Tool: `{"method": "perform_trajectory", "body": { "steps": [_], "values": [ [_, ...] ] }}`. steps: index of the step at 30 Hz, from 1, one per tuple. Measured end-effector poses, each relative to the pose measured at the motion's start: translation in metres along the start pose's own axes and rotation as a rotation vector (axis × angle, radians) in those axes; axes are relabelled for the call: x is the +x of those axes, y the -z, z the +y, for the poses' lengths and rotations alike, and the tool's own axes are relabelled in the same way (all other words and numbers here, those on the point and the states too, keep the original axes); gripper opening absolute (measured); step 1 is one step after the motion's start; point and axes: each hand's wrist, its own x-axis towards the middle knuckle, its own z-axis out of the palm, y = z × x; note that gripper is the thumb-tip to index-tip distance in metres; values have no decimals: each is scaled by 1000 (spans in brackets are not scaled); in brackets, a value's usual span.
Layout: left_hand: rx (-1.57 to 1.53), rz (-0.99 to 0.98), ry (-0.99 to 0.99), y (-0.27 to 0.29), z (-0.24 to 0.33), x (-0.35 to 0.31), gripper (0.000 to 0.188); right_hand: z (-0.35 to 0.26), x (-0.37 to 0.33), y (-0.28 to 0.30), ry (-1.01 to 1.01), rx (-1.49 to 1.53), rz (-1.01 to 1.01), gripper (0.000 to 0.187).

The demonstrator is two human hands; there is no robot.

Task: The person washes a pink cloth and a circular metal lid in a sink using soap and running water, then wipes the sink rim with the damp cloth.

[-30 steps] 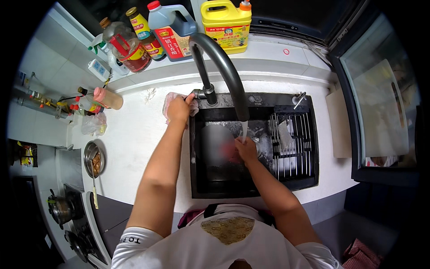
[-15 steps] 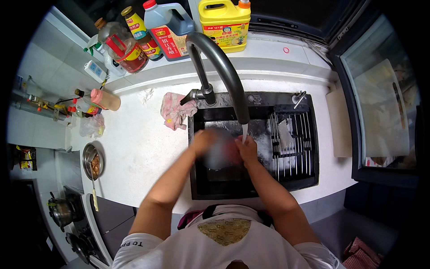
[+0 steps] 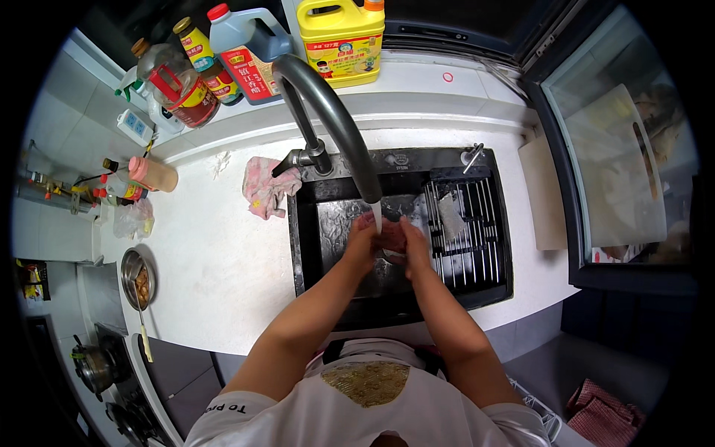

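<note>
Both hands are close together over the black sink (image 3: 293,231), under a running stream of water from the dark gooseneck tap (image 3: 350,141). My left hand (image 3: 360,247) and my right hand (image 3: 415,249) grip a wet, reddish-pink piece (image 3: 392,237) from its two sides. It looks like raw meat, though the fingers and water partly cover it. The water falls onto its left side, by my left fingers. To the right, a metal draining rack (image 3: 469,257) lies across the sink with a pale, oblong thing (image 3: 450,216) on it.
A pink patterned cloth (image 3: 267,186) lies left of the tap. Farther left is a metal bowl (image 3: 138,276) of brownish food with a long-handled utensil. Bottles and a yellow jug (image 3: 341,48) line the back ledge. An open window pane (image 3: 618,171) stands at right.
My left hand, blurred at the sink's left side before, is now beside my right hand on the reddish piece. The greyish blur between them is gone. The whole view has shifted slightly.
</note>
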Motion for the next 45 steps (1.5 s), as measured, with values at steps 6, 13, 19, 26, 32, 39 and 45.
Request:
{"method": "perform_trajectory", "body": {
  "steps": [6,13,19,26,32,39,45],
  "values": [
    [64,304,58,35,30,-23,35,33,13,-9,272,-221,-196,42],
    [-75,117,428,65,16,-15,41,28,10,-12,199,-265,-410,48],
    [-174,-7,179,57,-24,19,19,43,23,2,838,-604,7,37],
    [227,287,126,-6,-20,0,25,43,-2,-22,667,-509,221,32],
    [32,441,189,-16,-11,-12,16,49,-1,-20,577,-619,206,37],
    [284,466,60,17,-33,3,17,59,16,-15,669,-655,118,36],
    [587,503,-56,15,-28,2,21,55,29,-8,567,-715,-13,29]
  ]
}}
